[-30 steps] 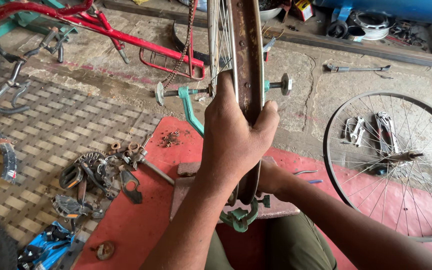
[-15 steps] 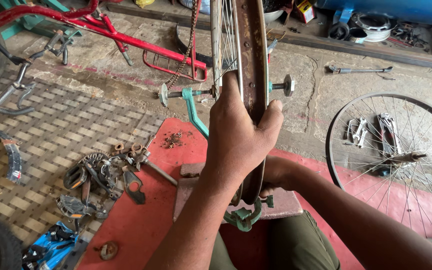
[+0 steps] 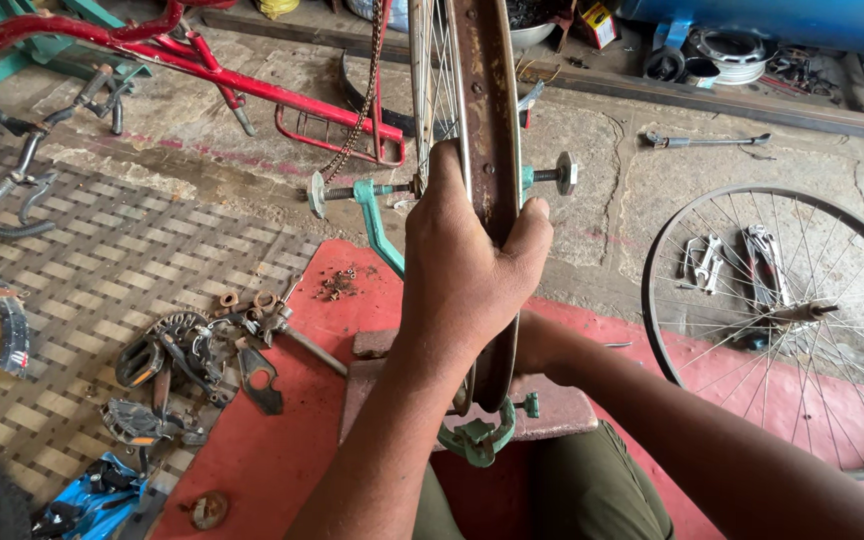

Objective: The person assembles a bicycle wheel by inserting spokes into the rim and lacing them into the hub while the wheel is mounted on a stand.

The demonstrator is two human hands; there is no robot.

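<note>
A rusty bicycle rim (image 3: pixel 487 150) is stood upright, edge-on to the camera, in a green truing stand (image 3: pixel 382 225), with the axle ends poking out on both sides. The left hand (image 3: pixel 467 270) is wrapped tight around the rim from above, thumb on the right edge and fingers curled over the left by the spokes (image 3: pixel 432 70). The right hand (image 3: pixel 537 345) is mostly hidden behind the rim lower down, so whether it's gripping anything can't really be told; only the wrist and forearm are seen reaching in from the right. The stand's foot is set on a reddish brick (image 3: pixel 552 410) that's lying on a red mat (image 3: pixel 282 440). A messy pile of pedals, brackets and other bike parts (image 3: pixel 187 355) is scattered on the left edge of the mat and the paved floor. A second spoked wheel (image 3: pixel 802 310) is laid flat to the right, with a few spanners (image 3: pixel 702 260) seen through its spokes. A red bike frame (image 3: pixel 202 65) is lying at the top left, and a long wrench (image 3: pixel 707 140) is left on the concrete at the top right.
</note>
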